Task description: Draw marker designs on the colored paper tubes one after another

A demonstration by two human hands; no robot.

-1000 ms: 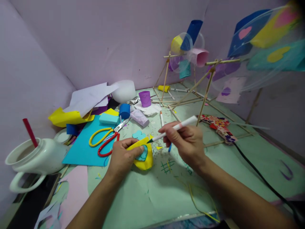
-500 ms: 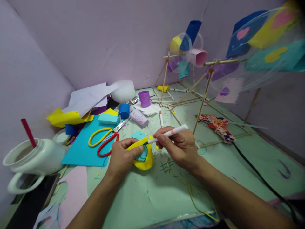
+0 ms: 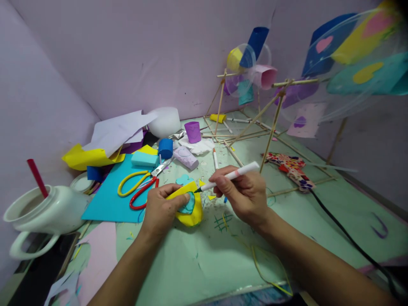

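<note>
The left hand [image 3: 164, 206] keeps a narrow grip on a yellow paper piece [image 3: 194, 219], with the thumb pressing on a light-blue cutout [image 3: 187, 205] that lies upon it. This piece is above the near middle part of the green counter [image 3: 197, 267]. The right hand [image 3: 244, 193] has its grip closed around a white marker [image 3: 244, 170]; its dark tip is at the edge of the yellow piece, but I cannot tell if they touch. To the left of the piece, scissors [image 3: 153, 180] with yellow and red handles lie partly on a blue sheet [image 3: 106, 204].
</note>
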